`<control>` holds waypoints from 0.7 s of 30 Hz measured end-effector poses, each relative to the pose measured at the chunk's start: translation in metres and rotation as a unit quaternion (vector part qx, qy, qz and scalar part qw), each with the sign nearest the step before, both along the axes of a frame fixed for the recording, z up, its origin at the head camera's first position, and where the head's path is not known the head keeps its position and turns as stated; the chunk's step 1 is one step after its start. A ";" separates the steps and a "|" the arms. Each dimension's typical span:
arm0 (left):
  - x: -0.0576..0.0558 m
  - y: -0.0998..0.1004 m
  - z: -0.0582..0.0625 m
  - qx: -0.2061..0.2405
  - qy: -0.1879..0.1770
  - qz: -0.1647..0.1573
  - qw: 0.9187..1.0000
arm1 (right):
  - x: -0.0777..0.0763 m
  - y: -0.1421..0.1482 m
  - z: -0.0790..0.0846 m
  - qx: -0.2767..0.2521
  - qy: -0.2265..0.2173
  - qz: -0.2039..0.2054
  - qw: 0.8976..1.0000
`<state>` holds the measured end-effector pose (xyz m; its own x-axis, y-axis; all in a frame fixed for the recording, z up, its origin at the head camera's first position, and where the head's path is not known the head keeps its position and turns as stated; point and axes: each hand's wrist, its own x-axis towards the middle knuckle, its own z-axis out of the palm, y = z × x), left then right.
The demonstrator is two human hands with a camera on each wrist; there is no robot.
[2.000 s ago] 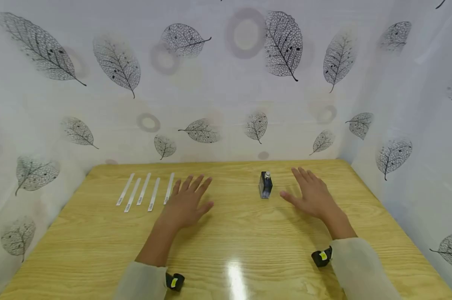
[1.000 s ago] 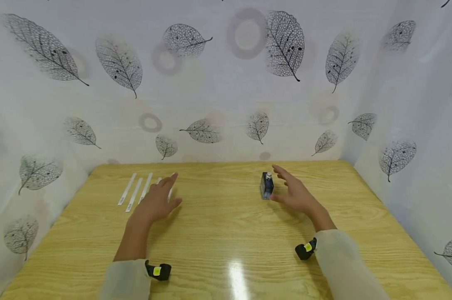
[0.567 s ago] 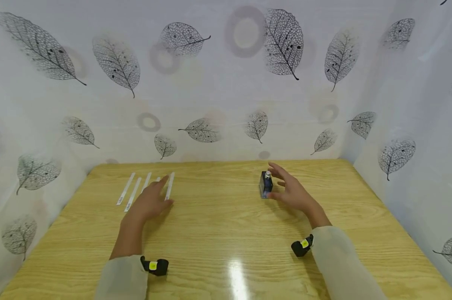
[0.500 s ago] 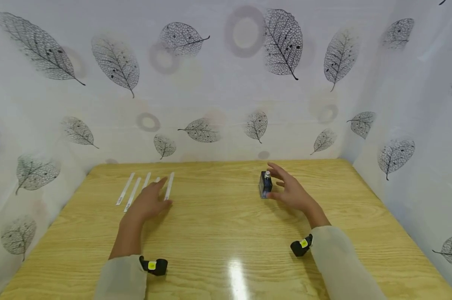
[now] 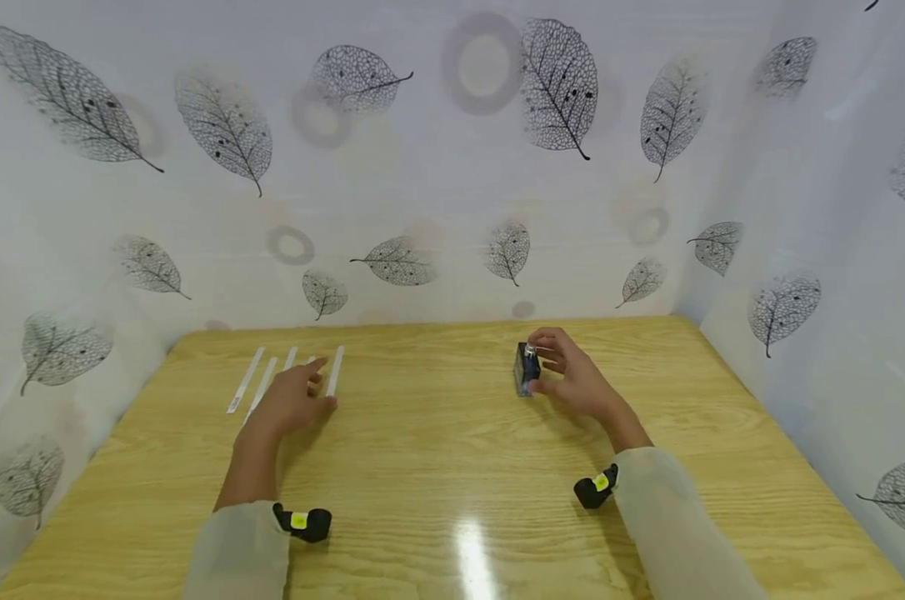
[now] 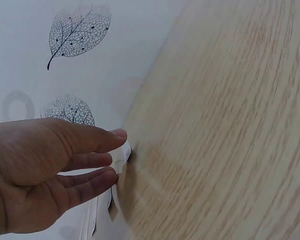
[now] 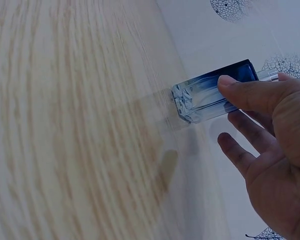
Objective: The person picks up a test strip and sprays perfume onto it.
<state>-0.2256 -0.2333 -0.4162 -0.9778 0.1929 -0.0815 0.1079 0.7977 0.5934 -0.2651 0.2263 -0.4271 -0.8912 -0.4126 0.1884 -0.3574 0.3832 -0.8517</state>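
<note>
A small dark-blue glass perfume bottle (image 5: 523, 372) with a silvery neck stands upright on the table at the right. My right hand (image 5: 576, 383) is at its right side, index finger by the neck and thumb low on the glass. In the right wrist view the thumb lies across the perfume bottle (image 7: 197, 100), the other fingers curving behind and below. My left hand (image 5: 289, 402) is low over several white paper test strips, hiding some of them. The rightmost strip (image 5: 336, 371) runs between its thumb and index finger, which are apart in the left wrist view.
The leftmost paper strip (image 5: 245, 382) lies left of the left hand. A wood-grain table (image 5: 422, 467) spans the view. Behind and beside it hangs a pale curtain (image 5: 422, 183) printed with leaves. Each wrist wears a black camera (image 5: 313, 525).
Over two seconds the left hand has moved left over the strips and its fingers have bent. The right hand has moved left to the bottle, its index finger now at the neck.
</note>
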 end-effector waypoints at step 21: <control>-0.015 0.010 -0.005 -0.004 -0.002 0.037 0.999 | -0.002 -0.005 -0.003 -0.027 0.018 -0.006 0.999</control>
